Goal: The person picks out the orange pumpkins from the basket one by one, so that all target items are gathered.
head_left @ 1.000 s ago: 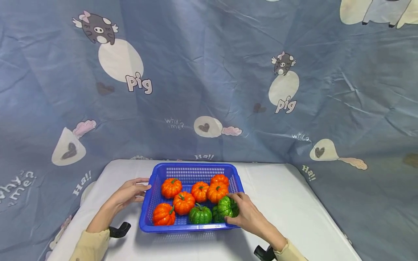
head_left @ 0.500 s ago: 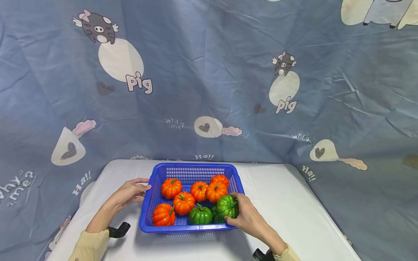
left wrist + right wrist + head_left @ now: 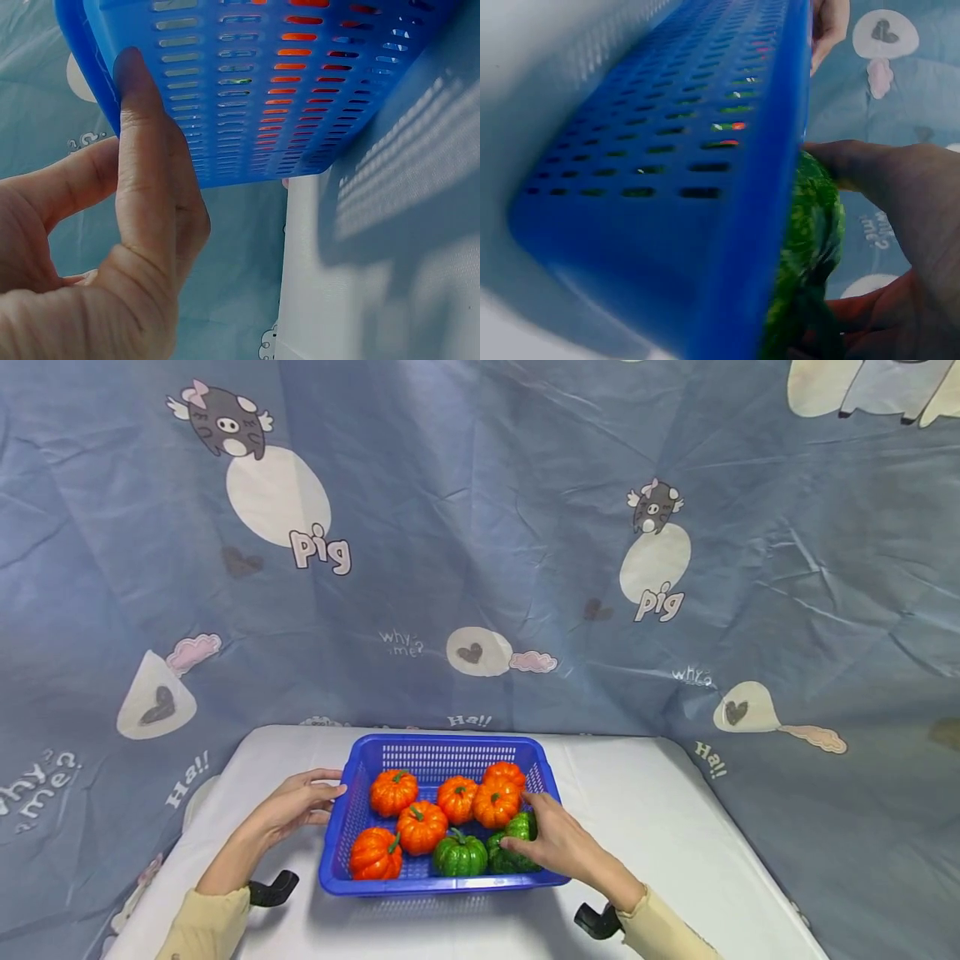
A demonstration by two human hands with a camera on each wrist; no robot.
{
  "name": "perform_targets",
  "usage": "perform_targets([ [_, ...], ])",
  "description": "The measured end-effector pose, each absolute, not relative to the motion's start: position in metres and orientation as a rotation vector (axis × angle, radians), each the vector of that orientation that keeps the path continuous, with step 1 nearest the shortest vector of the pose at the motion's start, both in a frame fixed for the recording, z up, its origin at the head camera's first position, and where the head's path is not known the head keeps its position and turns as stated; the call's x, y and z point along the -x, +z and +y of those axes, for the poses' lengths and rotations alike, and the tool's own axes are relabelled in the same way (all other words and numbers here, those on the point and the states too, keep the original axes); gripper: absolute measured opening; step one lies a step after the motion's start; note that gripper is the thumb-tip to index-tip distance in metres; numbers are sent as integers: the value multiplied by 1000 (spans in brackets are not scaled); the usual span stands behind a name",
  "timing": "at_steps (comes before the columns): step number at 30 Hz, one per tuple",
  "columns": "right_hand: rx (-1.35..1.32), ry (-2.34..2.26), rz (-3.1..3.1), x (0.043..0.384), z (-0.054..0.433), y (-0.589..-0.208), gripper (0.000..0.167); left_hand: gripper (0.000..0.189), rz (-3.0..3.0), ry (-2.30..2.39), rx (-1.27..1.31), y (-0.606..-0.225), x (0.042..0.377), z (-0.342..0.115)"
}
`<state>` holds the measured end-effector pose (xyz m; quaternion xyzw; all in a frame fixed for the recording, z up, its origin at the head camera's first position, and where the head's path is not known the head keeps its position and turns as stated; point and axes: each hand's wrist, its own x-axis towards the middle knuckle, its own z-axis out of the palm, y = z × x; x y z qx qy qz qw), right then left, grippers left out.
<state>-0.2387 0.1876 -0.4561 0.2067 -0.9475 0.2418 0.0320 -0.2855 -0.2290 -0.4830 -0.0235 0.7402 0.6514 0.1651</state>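
Note:
A blue plastic basket [image 3: 420,887] with slotted walls holds small orange and green pumpkins. At its left side, my left hand [image 3: 296,803] pinches the rim; the left wrist view shows a finger [image 3: 142,157] lying along the outer wall. My right hand [image 3: 564,842] reaches over the front right corner and grips a green pumpkin [image 3: 522,827], partly hidden by the hand. In the right wrist view this pumpkin [image 3: 817,210] shows between thumb and fingers, right at the rim, its dark stem pointing toward the fingers.
Several orange pumpkins [image 3: 422,827] fill the left, middle and back of the basket. Another green pumpkin [image 3: 460,853] sits by the front wall. The basket stands on a white table [image 3: 637,810], before a blue printed cloth [image 3: 465,568] hanging behind and at the sides.
The right hand has turned and shifted slightly left over the front right corner, and the green pumpkin has turned and now sits lower under it. The left hand stays at the rim.

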Motion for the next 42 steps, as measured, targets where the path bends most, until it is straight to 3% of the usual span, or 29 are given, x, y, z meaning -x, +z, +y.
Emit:
perform_targets([
  [13, -703, 572, -3074, 273, 166, -432, 67, 65, 2127, 1853, 96, -479, 286, -227],
  [21, -626, 528, -3165, 288, 153, -435, 76, 63, 2151, 1854, 104, -479, 287, -225],
  [26, -569, 596, -3170, 293, 154, -437, 82, 61, 2154, 1860, 103, -480, 287, -222],
  [42, -617, 950, -3082, 296, 161, -443, 67, 61, 2169, 1848, 130, -486, 284, -226],
])
